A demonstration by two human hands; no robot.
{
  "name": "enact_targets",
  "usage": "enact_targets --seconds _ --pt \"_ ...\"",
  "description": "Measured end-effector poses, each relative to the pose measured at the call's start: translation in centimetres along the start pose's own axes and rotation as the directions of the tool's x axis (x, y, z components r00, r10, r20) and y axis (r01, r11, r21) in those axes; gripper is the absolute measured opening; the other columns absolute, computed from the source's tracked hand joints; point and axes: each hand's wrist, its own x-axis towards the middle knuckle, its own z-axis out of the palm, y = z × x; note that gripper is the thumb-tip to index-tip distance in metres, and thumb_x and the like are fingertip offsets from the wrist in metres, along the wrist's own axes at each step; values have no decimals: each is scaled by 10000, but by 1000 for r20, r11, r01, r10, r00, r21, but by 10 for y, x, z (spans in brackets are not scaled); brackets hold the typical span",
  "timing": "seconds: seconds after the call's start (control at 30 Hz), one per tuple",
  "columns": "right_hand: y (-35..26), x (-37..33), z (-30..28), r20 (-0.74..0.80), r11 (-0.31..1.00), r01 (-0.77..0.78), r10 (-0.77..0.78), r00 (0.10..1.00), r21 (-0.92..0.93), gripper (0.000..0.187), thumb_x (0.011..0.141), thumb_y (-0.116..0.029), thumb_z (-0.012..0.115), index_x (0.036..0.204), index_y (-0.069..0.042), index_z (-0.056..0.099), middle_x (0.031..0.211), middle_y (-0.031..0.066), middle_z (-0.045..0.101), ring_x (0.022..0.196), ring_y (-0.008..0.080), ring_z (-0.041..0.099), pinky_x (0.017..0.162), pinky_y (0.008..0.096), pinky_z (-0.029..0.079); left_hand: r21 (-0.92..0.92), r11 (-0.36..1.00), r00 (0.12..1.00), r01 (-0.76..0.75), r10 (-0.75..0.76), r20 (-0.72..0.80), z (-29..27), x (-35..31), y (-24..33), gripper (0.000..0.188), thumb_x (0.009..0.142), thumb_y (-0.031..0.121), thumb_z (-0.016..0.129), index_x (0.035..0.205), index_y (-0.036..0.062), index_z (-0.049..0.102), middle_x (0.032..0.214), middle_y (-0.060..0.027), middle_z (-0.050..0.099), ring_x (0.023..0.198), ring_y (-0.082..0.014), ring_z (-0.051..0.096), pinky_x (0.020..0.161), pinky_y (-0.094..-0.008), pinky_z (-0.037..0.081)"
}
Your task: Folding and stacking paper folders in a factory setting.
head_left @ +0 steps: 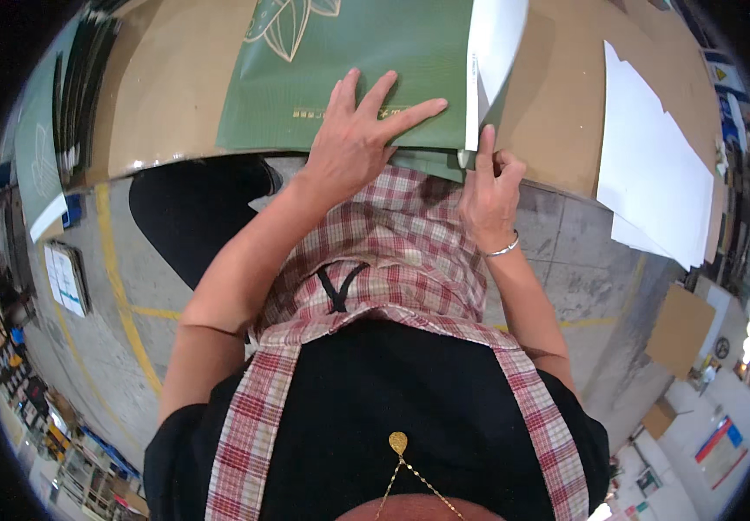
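Note:
A green printed sheet (375, 52) with gold leaf outlines lies on the brown work surface in front of me. Its right side has a white strip, and a white flap (496, 43) curls up there. My left hand (350, 130) rests flat on the green sheet near its front edge, fingers spread. At the sheet's lower right corner is my right hand (492, 187), index finger pointing up along the white strip and the other fingers curled. A small pale tip (463, 159) shows beside its thumb; what it belongs to is hidden.
White sheets (657, 156) overhang the table's right front edge. More green sheets (40, 165) stand at the far left. A stack of papers (65, 278) sits at floor level on the left, near yellow floor lines (118, 278). A cardboard piece (680, 330) is at lower right.

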Motion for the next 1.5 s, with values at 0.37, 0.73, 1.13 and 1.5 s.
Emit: enact_targets --seconds 0.37,0.73,1.13,1.5 --pt "1 13 5 -98 731 -409 541 836 547 187 874 -13 660 1027 78 606 950 89 598 725 137 560 649 289 482 35 999 1000 8 -8 7 1 -5 -2 750 830 52 633 1429 470 461 1475 -209 423 1277 -536 413 1092 -581 349" --pt "-26 60 -11 246 958 -223 263 933 -181 784 771 37 547 1509 -29 290 1544 173 338 940 372 640 695 448 552 -205 976 996 71 -79 -31 -8 -2 -1 790 800 -2 654 1437 427 469 1461 -202 444 1275 -535 413 1107 -549 349" --pt "14 13 0 -33 987 69 -65 997 142 599 874 29 586 1450 51 426 1379 301 434 1143 391 529 919 402 470 122 992 991 -15 30 -127 15 -1 -5 732 834 44 582 1406 491 486 1385 -192 505 1194 -518 482 1050 -573 383" --pt "17 20 -6 43 981 105 -114 993 165 528 900 -33 607 1420 -40 518 1263 229 523 1032 343 585 829 391 529 195 981 994 -2 24 -108 17 -4 -6 729 843 37 567 1393 509 492 1411 -171 472 1229 -515 456 1088 -573 354"
